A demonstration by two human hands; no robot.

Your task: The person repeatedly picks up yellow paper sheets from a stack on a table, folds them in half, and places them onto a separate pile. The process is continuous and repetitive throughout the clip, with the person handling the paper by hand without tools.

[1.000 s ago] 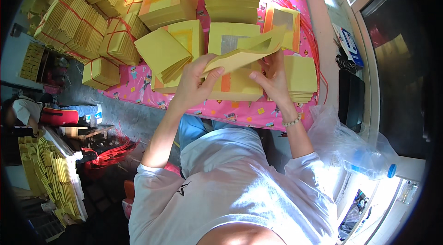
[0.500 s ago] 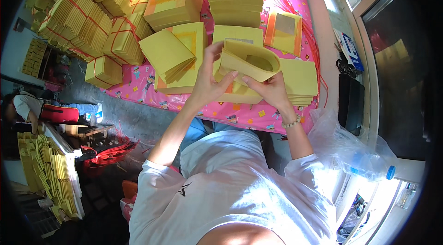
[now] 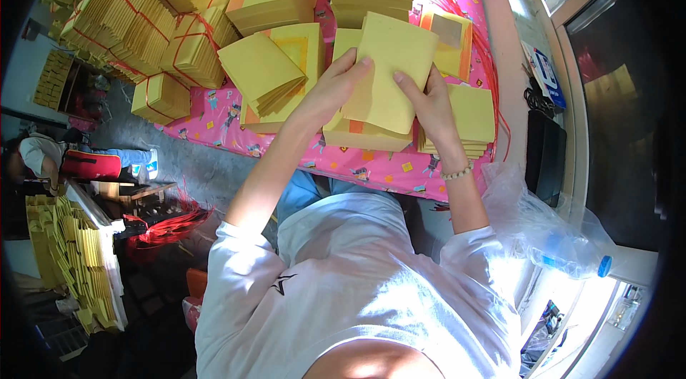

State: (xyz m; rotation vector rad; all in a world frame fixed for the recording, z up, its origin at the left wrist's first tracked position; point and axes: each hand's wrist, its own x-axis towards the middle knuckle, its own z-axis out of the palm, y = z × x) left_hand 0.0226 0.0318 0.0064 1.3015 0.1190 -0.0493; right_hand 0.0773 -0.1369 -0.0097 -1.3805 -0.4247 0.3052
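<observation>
Your left hand point(image 3: 330, 90) and right hand point(image 3: 427, 104) both pinch one folded yellow paper sheet point(image 3: 387, 72), fingers closed on its edges, holding it just above the yellow paper stack point(image 3: 368, 137) on the pink cartoon-print tablecloth point(image 3: 371, 165). Left of that stack lies a fanned pile of yellow sheets point(image 3: 263, 73); beyond it, red-string-tied bundles point(image 3: 143, 18).

Yellow paper stacks point(image 3: 275, 75) crowd pink surface point(image 3: 214, 118) left, ahead, right; bare strip along near edge only; tied bundles point(image 3: 136, 22) block far left.
</observation>
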